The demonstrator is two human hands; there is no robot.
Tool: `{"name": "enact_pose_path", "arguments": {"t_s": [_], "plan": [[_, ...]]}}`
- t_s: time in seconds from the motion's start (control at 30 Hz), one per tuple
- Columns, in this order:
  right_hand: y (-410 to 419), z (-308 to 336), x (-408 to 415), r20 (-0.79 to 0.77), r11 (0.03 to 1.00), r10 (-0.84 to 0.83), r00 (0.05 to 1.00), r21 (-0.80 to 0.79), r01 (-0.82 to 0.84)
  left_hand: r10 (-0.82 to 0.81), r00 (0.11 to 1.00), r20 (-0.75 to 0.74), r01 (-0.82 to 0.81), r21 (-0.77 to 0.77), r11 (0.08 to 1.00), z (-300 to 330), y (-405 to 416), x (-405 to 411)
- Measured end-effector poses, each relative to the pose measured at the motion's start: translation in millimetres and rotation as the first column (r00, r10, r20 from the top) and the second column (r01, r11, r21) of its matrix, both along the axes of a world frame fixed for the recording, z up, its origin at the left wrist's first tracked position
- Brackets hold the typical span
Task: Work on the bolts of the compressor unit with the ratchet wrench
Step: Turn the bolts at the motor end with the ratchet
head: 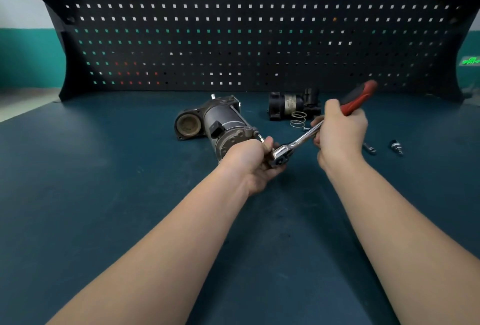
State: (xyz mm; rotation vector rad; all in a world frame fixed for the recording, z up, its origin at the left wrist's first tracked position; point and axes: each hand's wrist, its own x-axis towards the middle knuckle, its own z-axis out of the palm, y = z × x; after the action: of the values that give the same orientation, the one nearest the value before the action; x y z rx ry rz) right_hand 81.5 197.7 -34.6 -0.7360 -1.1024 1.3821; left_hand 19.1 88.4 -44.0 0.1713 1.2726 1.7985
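The grey compressor unit lies on its side on the dark blue bench top, its near end cap turned toward me. A chrome ratchet wrench with a red and black handle slants up to the right from that end. My right hand grips the handle near its lower part. My left hand curls round the wrench head at the compressor's near end, thumb on top. A small bolt tip shows just above my thumb. The socket and bolt head are hidden by my fingers.
Behind the wrench stand a black cylindrical compressor part and a loose wire spring. Two small metal fittings lie at the right. A black pegboard closes off the back of the bench.
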Motion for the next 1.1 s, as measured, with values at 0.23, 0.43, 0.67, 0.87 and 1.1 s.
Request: {"name": "enact_pose_path", "arguments": {"t_s": [0.23, 0.43, 0.67, 0.87, 1.1], "plan": [[-2.6, 2.2, -1.0, -0.017, 0.993, 0.019, 1.000, 0.114, -0.017, 0.011, 1.000, 0.002, -0.011, -0.012, 1.000, 1.6, -2.8, -0.3], [-6.3, 7.2, -0.8, 0.020, 0.970, 0.024, 1.000, 0.242, -0.028, 0.004, 1.000, -0.007, -0.004, -0.017, 1.000, 2.3, -3.3, 0.2], [-11.1, 10.3, 1.2, 0.021, 0.950, 0.040, 0.999, 0.308, -0.044, -0.002, 1.000, -0.018, 0.002, -0.006, 1.000, 5.5, -5.3, -1.4], [-7.8, 10.3, 3.7, 0.068, 0.945, 0.040, 0.997, 0.322, -0.060, 0.018, 1.000, -0.008, -0.018, 0.011, 1.000, 3.3, -4.0, 0.9], [-21.3, 25.3, 11.4, 0.136, 0.823, 0.093, 0.986, 0.548, -0.153, 0.076, 0.997, 0.005, -0.076, 0.030, 0.997, 0.1, -2.1, 1.6]]}}
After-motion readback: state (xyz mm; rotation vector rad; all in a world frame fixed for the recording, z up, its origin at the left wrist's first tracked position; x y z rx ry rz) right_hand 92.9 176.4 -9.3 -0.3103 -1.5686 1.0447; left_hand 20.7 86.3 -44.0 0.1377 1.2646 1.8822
